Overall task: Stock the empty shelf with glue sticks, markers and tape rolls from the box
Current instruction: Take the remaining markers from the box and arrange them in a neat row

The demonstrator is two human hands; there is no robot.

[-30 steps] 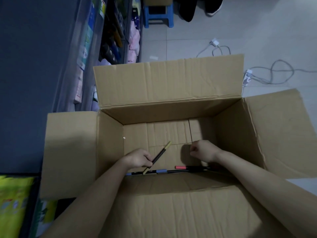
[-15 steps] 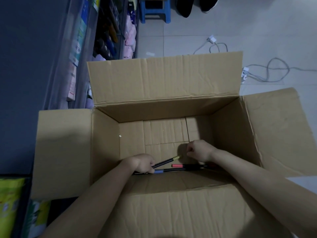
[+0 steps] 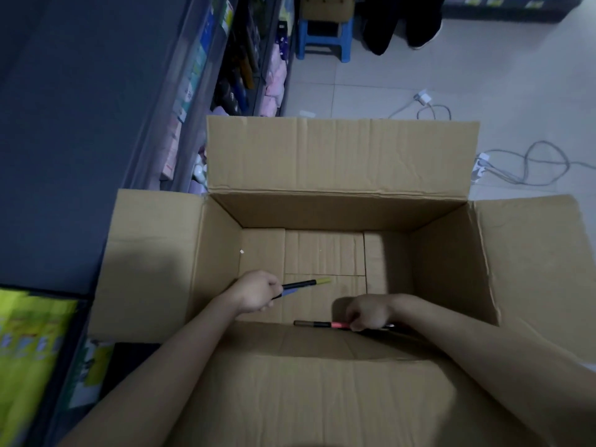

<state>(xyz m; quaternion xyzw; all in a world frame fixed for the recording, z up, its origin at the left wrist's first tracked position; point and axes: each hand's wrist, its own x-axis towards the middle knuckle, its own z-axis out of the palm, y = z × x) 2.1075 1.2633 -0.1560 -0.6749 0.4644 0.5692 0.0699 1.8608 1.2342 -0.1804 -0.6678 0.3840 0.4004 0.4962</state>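
A yellow-tipped marker (image 3: 306, 283) and a blue-capped marker (image 3: 288, 292) jut rightward from the left hand (image 3: 256, 291), whose curled fingers grip both. The right hand (image 3: 367, 312) has bent fingers pinching a pink-capped marker (image 3: 322, 324) that lies by the near wall. Both hands reach down into the open cardboard box (image 3: 338, 156) on the tiled floor (image 3: 419, 75). Stocked shelves (image 3: 245, 66) stand beyond the left fingers, with a blue stool (image 3: 324, 33) and cables (image 3: 529, 166) farther off.
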